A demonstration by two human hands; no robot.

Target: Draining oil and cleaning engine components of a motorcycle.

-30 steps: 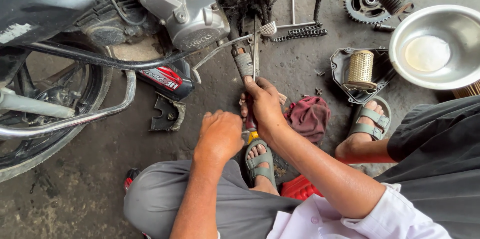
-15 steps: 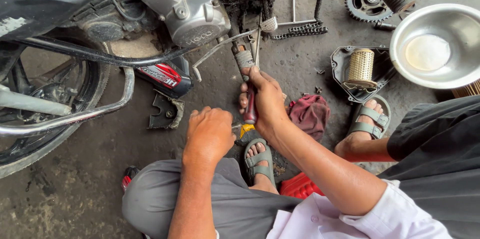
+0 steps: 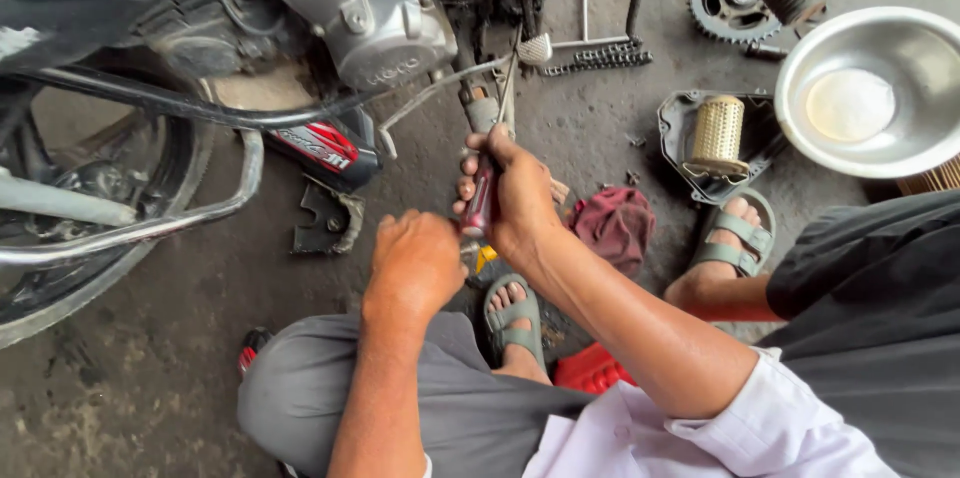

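Head view: right hand (image 3: 515, 193) fist-wrapped on dark-red-handled screwdriver (image 3: 480, 206), forearm running to 5 o'clock, tool tip aimed 12 o'clock at the grey metal footpeg bracket (image 3: 482, 110) under the silver motorcycle engine case (image 3: 375, 13). Left hand (image 3: 417, 260) knuckles up, fingers curled under, can't tell what it grips; sits just at 8 o'clock of right. Maroon rag (image 3: 615, 226) at 3 o'clock on floor. Vs 0.5 s ago: right hand w/ screwdriver pushed slightly up toward engine, left hand barely moved.
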